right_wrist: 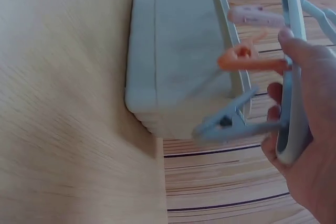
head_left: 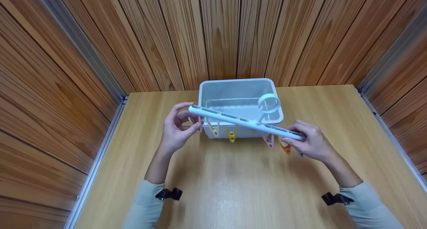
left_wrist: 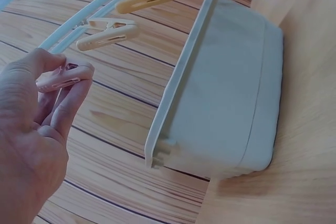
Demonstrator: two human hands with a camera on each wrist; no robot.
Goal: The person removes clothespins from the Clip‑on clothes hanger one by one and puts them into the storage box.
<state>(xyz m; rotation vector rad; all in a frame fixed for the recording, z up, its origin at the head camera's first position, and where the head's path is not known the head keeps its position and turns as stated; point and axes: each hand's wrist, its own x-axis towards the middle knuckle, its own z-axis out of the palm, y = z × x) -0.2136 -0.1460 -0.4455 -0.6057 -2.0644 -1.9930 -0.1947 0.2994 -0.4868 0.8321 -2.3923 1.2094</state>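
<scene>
Head view: pale-blue hanger (head_left: 230, 118) above counter (head_left: 217, 182), in front of bin (head_left: 250, 132); ring hook (head_left: 268, 95) shows whole. Right hand (head_left: 312, 140) grips one end, fingers wrapped round bar. Left hand (head_left: 176, 130) at opposite end, thumb and fingers pinching pink clip (left_wrist: 65, 78) (clearest in left wrist view). Right wrist view: grey-blue clip (right_wrist: 239, 130), largely hidden in head view, beside orange clip (right_wrist: 252, 65).

You face plank-patterned wood walls (head_left: 220, 38) on three sides; metal rails (head_left: 96, 162) flank your pale wood table (head_left: 217, 209); soft glare shows on its near half.
</scene>
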